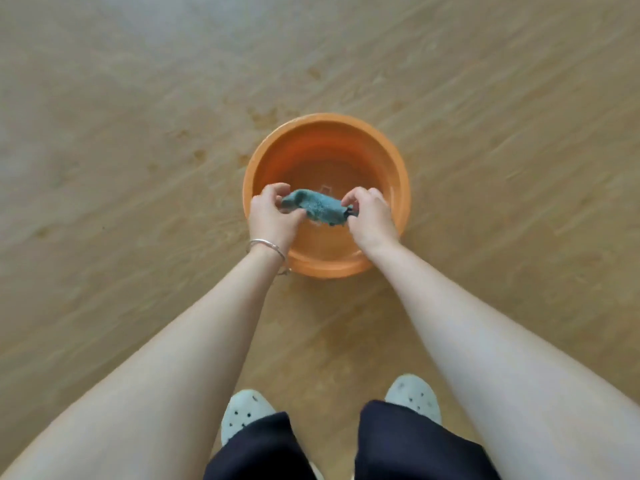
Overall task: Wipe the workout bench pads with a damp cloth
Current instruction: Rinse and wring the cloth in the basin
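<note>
Hands, left hand (273, 216) and right hand (372, 216), grip opposite ends of bunched teal cloth (317, 209) above orange basin (325, 133) on wooden floor (138, 133).

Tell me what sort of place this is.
Likely an indoor room, perhaps at home: light wood-look plank floor, an orange plastic basin set directly on it, and the person in perforated clogs. The left hand and right hand grip a teal cloth over the basin.

Bright orange basin (394, 157), teal-blue speckled cloth (317, 206), tan wood-grain floor (138, 133) with darker blotchy spots near the basin. Thin silver bracelet (266, 244), pale mint clogs (242, 412) with little dark holes, dark navy trousers (408, 441).
</note>
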